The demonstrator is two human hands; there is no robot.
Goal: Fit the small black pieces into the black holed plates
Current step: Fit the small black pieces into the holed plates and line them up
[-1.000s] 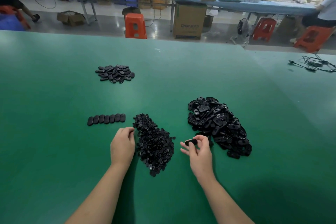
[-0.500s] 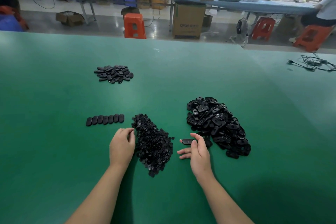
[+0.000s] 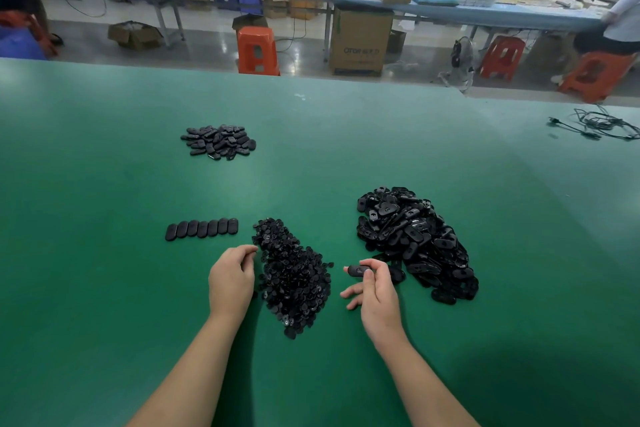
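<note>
**Fingers pinching one plate, the small piece not yet in hand**

Fingertips [image 3: 367,273] of your right hand [image 3: 377,295] are pinching a single black plate [image 3: 356,270] by its end, holding it just above the green table [image 3: 104,288] between the pile of small pieces [image 3: 294,274] and the big heap of plates [image 3: 415,239]. A second ago you were holding that plate up nearer your face; now you are bringing it lower and flatter, with your other fingers spreading loosely beneath. Your left hand [image 3: 231,279] is staying at the left edge of the small pieces, fingers curling at the pile (whether they are pinching one, I cannot tell). By my reading, you are lining the plate up for the next fitting, so a small piece is what you are needing next. Seven plates are lying in a row [image 3: 202,229] to the left, and a further heap [image 3: 218,142] is sitting well apart behind them.
</note>
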